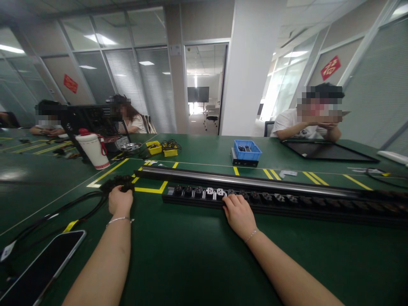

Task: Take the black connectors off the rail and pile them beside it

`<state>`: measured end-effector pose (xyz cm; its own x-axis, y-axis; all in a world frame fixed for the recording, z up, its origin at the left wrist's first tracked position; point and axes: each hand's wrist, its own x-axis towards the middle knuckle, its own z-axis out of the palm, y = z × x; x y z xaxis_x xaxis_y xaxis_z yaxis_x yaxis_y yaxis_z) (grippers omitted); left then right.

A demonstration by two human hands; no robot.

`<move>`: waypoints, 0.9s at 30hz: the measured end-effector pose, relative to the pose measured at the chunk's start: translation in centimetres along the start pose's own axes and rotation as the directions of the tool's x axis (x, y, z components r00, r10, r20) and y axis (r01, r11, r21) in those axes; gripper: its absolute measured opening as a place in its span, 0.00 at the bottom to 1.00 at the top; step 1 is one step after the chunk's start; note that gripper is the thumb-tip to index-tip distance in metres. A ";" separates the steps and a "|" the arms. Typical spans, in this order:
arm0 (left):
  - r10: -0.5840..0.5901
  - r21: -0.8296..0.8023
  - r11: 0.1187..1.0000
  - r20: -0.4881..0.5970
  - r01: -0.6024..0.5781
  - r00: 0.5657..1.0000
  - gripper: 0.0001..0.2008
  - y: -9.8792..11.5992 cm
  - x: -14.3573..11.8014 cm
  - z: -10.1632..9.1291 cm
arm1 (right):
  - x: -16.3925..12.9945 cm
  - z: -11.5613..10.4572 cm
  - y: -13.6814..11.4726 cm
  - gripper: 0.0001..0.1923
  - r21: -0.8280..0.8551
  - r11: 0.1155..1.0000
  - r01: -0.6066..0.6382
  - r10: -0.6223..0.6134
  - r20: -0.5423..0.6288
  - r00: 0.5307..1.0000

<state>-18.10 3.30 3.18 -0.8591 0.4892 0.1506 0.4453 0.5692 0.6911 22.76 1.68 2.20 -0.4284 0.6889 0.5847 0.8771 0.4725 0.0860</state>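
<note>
Smartphone lies lower left. Left hand curls on black cable bundle, left of socket strip. Right hand, nearer, fingers close together, touches strip's near edge; either hand's pinch can't be told. Strip's long axis runs left-right.

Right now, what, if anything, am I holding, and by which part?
Your left hand touches a dark bundle at its near side; your right hand touches the socket strip just right of two white sockets. Whether either grips is unclear.
</note>
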 end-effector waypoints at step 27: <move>0.809 -0.172 0.559 0.329 -0.811 0.487 0.22 5.6 -10.0 3.3 | 0.0 0.3 0.0 0.08 -0.002 1.000 0.010 -0.010 -0.015 1.000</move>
<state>-6.14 3.78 3.23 0.0249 0.9164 0.3995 0.9023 -0.1926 0.3857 22.68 1.78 1.97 -0.4343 0.6758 0.5955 0.8731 0.4785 0.0937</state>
